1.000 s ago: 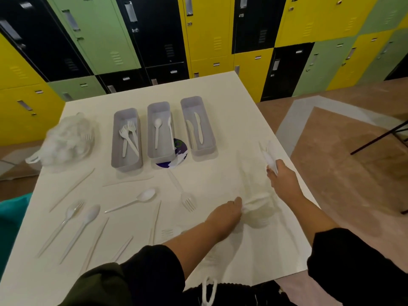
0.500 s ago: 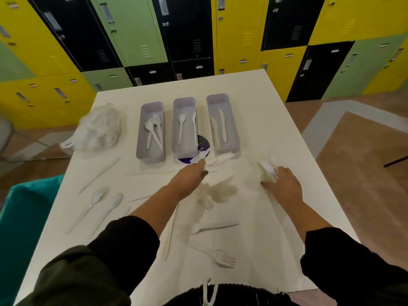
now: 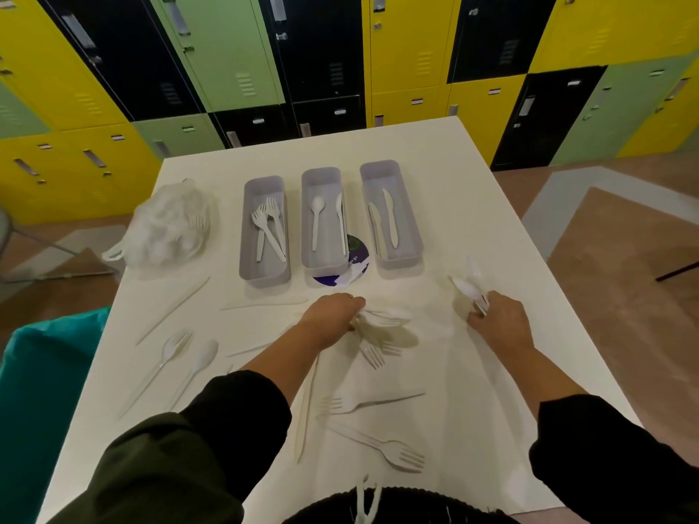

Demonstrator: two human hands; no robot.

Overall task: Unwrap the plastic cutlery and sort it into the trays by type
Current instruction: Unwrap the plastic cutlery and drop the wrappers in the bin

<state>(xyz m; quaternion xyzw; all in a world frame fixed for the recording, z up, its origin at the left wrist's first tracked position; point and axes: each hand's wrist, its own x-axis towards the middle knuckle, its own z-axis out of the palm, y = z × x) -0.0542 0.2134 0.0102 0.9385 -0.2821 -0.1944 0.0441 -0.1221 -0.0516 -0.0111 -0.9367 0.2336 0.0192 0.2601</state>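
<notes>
Both your arms reach forward in dark sleeves pushed up to the forearm. Your left hand [image 3: 334, 315] lies palm down, knuckles up, its grip curled closed around white plastic that sticks out to its right. Your right hand [image 3: 499, 325], well apart to the right, is also palm down, its grip closed on white pieces jutting up beyond the fingertips.

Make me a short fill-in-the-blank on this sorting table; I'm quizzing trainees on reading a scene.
1. The left tray holds only ____.
2. The right tray holds two ____.
3. The number of grey trays on the table is ____.
4. The right hand grips a bundle of cutlery, while the ____ hand reaches onto a fork.

Missing words: forks; knives; three; left
</notes>
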